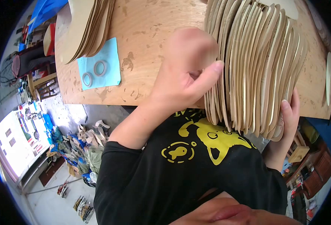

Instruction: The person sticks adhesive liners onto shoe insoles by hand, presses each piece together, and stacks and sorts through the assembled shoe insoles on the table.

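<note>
A thick row of tan, sole-shaped cardboard sheets (255, 67) stands on edge at the right, its lower ends overhanging the table edge in front of my shirt. My left hand (189, 56) is at the row's left end, thumb extended so its tip meets the outermost sheets. Its other fingers are curled in and smeared, so whatever they may grip is hidden. My right hand (292, 114) holds the row's lower right end, fingers against the last sheet; part of that hand is behind the sheets.
Another stack of cardboard sheets (92, 26) is at the upper left of the wooden table (143, 45). Two tape rolls (100, 68) lie on a light-blue sheet (113, 56). A pale, flat piece (329, 78) rests at the far right. Piled fabric (92, 150) is on the floor.
</note>
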Demonstrator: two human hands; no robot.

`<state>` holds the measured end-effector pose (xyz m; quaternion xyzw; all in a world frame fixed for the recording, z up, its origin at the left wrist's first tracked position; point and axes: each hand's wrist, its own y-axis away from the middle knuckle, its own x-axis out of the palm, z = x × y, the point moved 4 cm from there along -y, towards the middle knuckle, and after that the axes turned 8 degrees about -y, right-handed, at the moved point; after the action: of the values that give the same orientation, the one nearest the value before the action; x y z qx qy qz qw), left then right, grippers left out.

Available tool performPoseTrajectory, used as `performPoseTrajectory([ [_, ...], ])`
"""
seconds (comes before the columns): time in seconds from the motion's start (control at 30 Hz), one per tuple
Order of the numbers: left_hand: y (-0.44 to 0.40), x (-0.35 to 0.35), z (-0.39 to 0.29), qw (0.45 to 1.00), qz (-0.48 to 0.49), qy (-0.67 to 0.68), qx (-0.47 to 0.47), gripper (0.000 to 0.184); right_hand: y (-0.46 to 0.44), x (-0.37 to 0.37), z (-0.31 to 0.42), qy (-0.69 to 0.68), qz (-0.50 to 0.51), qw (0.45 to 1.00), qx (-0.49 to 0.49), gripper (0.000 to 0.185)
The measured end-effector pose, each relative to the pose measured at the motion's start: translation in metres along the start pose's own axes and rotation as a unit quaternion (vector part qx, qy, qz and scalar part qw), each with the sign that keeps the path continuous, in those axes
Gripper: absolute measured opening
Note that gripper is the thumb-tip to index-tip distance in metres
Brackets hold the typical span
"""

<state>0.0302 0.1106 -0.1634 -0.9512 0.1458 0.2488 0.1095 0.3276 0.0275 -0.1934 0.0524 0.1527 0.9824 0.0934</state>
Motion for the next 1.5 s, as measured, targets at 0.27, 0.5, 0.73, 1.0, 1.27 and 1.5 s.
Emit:
performPoseTrajectory([
  [0.27,-0.005,0.006,-0.007,0.999,-0.021,-0.041,-0.011,0.036,-0.002,-0.001,-0.002,-0.006,0.01,1.0,0.001,0.082],
  [0.5,-0.002,0.009,-0.018,0.981,0.013,-0.189,0.052,0.043,-0.002,0.005,0.003,-0.014,0.018,1.0,0.001,0.081],
  [0.73,-0.006,0.01,-0.023,0.988,0.011,-0.153,0.027,0.032,-0.003,0.002,0.002,0.001,0.02,1.0,-0.002,0.078],
  [1.0,-0.007,0.011,-0.022,0.995,0.01,-0.097,0.004,0.027,-0.002,0.008,0.006,-0.023,0.019,1.0,0.004,0.077],
  [1.27,-0.006,0.011,-0.02,0.994,0.003,-0.106,0.023,0.026,-0.002,0.007,0.006,-0.036,0.019,0.999,0.004,0.076],
  [1.5,-0.009,0.012,-0.032,0.987,-0.005,-0.159,0.013,0.024,-0.003,0.004,0.004,-0.034,0.026,0.999,0.007,0.076],
])
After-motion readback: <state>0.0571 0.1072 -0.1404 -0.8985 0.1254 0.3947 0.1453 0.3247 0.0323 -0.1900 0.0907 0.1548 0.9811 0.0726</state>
